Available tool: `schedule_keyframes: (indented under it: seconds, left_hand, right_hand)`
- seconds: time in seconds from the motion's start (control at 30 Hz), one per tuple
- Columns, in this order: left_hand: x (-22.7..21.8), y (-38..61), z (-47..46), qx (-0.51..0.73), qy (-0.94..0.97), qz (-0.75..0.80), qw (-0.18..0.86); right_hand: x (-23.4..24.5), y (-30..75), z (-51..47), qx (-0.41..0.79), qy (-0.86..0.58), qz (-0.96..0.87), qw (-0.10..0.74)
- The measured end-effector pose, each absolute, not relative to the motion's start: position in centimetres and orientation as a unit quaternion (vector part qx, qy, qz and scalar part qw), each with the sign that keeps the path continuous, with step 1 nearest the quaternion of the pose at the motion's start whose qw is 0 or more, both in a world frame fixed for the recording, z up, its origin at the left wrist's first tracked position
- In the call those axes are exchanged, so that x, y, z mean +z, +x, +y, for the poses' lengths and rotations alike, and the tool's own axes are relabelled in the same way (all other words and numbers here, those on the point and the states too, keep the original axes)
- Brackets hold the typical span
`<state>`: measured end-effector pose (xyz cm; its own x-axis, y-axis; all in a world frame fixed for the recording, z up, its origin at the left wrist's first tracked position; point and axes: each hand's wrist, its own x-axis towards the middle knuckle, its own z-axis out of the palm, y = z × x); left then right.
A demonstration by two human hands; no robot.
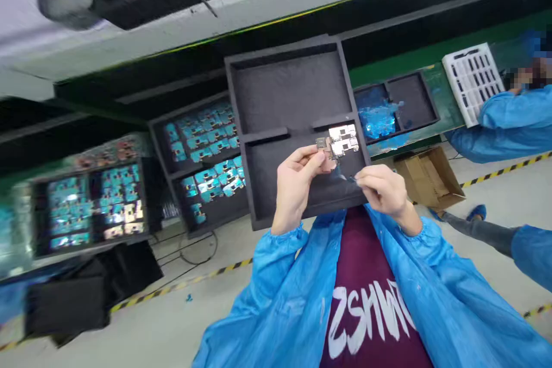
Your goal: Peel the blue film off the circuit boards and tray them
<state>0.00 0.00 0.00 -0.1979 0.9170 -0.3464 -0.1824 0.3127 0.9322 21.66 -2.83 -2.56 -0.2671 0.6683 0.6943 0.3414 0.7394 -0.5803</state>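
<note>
My left hand [297,178] is closed on a small silver circuit board [340,142], pinching it by its left end above a black foam tray [284,92]. My right hand [382,187] is pinched shut just below and right of the board, fingertips on a thin dark strip or film [345,175] that hangs from it. Both arms wear blue sleeves. The tray's two compartments look bare.
Left of it, a black tray [200,149] holds several boards under blue film; more filled trays [92,204] stand farther left. A tray with crumpled blue film [379,115], a white grid tray [472,80], a cardboard box [431,175] and a seated person in blue [513,121] are right.
</note>
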Motion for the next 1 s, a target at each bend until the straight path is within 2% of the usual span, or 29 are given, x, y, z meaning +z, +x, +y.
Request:
schedule_keyframes:
  seconds: [0.1,0.23,0.3,0.4,0.57,0.83,1.0]
  left_hand:
    - [0.5,0.0,-0.1,0.38,0.458,0.589,0.547]
    - [-0.7,1.1,-0.1,0.271,0.629,0.579,0.442]
    - [-1.6,1.6,-0.3,0.27,0.677,0.582,0.36]
    - [-2.1,1.5,-1.4,0.268,0.74,0.558,0.264]
    - [-1.8,0.2,-2.8,0.243,0.794,0.517,0.208]
    - [-1.4,2.6,-2.0,0.256,0.816,0.493,0.162]
    - [0.6,-0.6,-3.9,0.311,0.779,0.529,0.129]
  right_hand:
    - [-4.5,23.7,-2.0,0.179,-0.495,-0.6,0.603]
    - [-10.3,27.6,1.1,0.292,-0.616,-0.454,0.574]
    - [-14.1,29.4,3.2,0.335,-0.653,-0.42,0.534]
    - [-19.1,31.1,6.0,0.385,-0.73,-0.366,0.43]
    - [-24.2,32.0,10.9,0.397,-0.796,-0.341,0.304]
    - [-26.9,30.7,16.5,0.282,-0.866,-0.394,0.122]
    - [-26.1,29.2,16.9,0.227,-0.852,-0.468,0.058]
